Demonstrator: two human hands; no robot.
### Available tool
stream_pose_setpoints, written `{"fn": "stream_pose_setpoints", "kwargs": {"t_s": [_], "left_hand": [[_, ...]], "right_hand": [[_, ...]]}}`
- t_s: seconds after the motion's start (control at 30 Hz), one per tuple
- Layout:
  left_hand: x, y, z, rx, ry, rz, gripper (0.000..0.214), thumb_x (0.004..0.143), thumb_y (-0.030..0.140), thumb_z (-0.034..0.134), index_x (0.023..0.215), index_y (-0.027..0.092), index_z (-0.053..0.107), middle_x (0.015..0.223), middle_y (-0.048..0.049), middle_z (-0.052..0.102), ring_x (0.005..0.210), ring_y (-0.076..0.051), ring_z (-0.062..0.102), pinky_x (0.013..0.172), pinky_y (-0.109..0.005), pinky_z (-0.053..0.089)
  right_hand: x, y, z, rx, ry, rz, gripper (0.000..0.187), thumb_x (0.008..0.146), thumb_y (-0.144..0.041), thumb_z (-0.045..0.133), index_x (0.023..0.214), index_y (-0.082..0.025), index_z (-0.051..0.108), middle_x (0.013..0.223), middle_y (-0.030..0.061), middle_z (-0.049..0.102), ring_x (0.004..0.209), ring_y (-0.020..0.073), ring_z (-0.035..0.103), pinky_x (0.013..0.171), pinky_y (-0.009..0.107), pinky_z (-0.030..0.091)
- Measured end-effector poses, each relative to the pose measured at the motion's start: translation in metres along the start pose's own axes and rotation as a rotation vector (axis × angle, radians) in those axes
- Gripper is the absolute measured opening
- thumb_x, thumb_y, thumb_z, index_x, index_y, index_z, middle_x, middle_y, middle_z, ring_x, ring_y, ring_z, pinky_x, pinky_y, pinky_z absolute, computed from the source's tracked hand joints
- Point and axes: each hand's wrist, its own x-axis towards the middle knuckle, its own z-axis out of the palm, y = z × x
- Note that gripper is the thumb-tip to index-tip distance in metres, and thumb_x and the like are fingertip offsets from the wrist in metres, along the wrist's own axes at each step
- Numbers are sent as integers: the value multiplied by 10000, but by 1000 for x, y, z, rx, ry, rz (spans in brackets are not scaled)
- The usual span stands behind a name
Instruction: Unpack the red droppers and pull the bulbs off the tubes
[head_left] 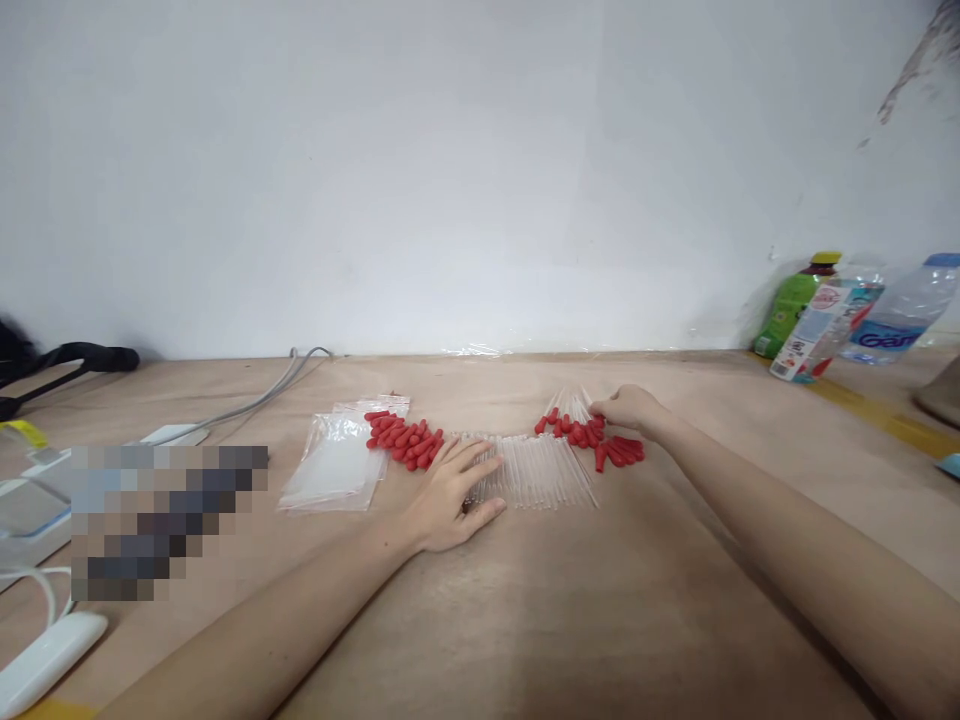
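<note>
My left hand (pixel 456 492) lies with fingers spread over the left end of a row of thin clear tubes (pixel 544 472). Just left of its fingertips is a pile of red rubber bulbs (pixel 405 438). My right hand (pixel 631 410) is closed, thumb and fingers together, at the right edge of a cluster of droppers (pixel 574 408), clear tubes with red bulbs on their near ends. What its fingertips hold, if anything, is hidden. More red bulbs (pixel 621 452) lie fanned out just in front of that hand.
Clear zip bags (pixel 330 465) lie left of the bulbs. Further left are a grey cable (pixel 255 405), a white power strip (pixel 37 500) and a blurred-out patch. Bottles (pixel 795 305) and a carton (pixel 825 330) stand at the back right, near the wall (pixel 480 180).
</note>
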Motion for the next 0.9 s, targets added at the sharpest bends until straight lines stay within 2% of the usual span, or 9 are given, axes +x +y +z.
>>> {"fn": "stream_pose_setpoints", "kwargs": {"t_s": [0.13, 0.17, 0.27, 0.33, 0.4, 0.5, 0.63, 0.77, 0.9], "left_hand": [[0, -2, 1, 39, 81, 11, 493, 823, 325, 514, 1291, 217, 401, 1345, -125, 390, 1257, -271, 331, 1026, -511, 265], [0, -2, 2, 50, 115, 5, 512, 828, 312, 509, 1311, 213, 369, 1361, -128, 363, 1270, -274, 307, 1026, -507, 267], [1, -1, 4, 81, 231, 0, 568, 827, 274, 507, 1349, 206, 291, 1408, -135, 270, 1302, -286, 237, 1028, -505, 263], [2, 3, 6, 92, 294, 24, 585, 822, 251, 511, 1355, 209, 274, 1422, -134, 237, 1308, -295, 220, 1030, -509, 257], [3, 8, 7, 96, 322, 72, 572, 817, 233, 518, 1345, 210, 298, 1416, -134, 252, 1300, -298, 240, 1024, -503, 272], [6, 18, 8, 126, 299, 180, 456, 816, 210, 527, 1262, 220, 434, 1360, -122, 368, 1261, -280, 324, 1009, -491, 298], [9, 26, 10, 169, 277, 271, 254, 812, 226, 556, 1061, 241, 602, 1200, -82, 553, 1171, -244, 449, 1004, -491, 298], [11, 28, 13, 149, 250, 300, 154, 817, 241, 560, 946, 211, 638, 1060, -45, 643, 1081, -210, 533, 1017, -474, 294], [11, 28, 15, 97, 245, 331, 107, 829, 182, 533, 872, 176, 631, 963, -12, 684, 1022, -174, 578, 1032, -426, 302]], "right_hand": [[-37, -6, -10, 17, 158, -149, 265, 762, -394, 467, 683, -185, 610, 735, 41, 654, 714, 187, 572, 643, 300, 377], [-50, -5, -9, 21, 200, -221, 246, 773, -400, 475, 735, -195, 606, 801, 28, 659, 771, 183, 566, 700, 306, 364], [-88, 1, 0, -20, 386, -607, 215, 802, -387, 508, 787, -199, 610, 775, 21, 654, 743, 174, 542, 744, 336, 312], [-109, 6, 9, -26, 467, -764, 186, 821, -329, 518, 911, -199, 615, 809, 31, 652, 766, 167, 533, 742, 333, 294], [-124, 9, 18, -19, 487, -862, 151, 825, -287, 523, 879, -198, 631, 759, 30, 637, 745, 157, 511, 724, 327, 286], [-133, 6, 28, 2, 463, -931, 127, 820, -247, 526, 804, -201, 644, 709, 21, 612, 705, 141, 476, 719, 326, 288], [-136, -7, 36, 45, 405, -1013, 124, 823, -228, 518, 832, -204, 640, 716, 8, 622, 725, 135, 480, 781, 341, 299], [-138, -14, 40, 58, 396, -1081, 123, 829, -224, 518, 842, -202, 638, 708, -6, 634, 757, 130, 508, 839, 346, 290], [-138, -11, 39, -16, 420, -1101, 122, 832, -223, 523, 845, -203, 643, 657, -15, 626, 699, 115, 512, 761, 328, 283]]}}
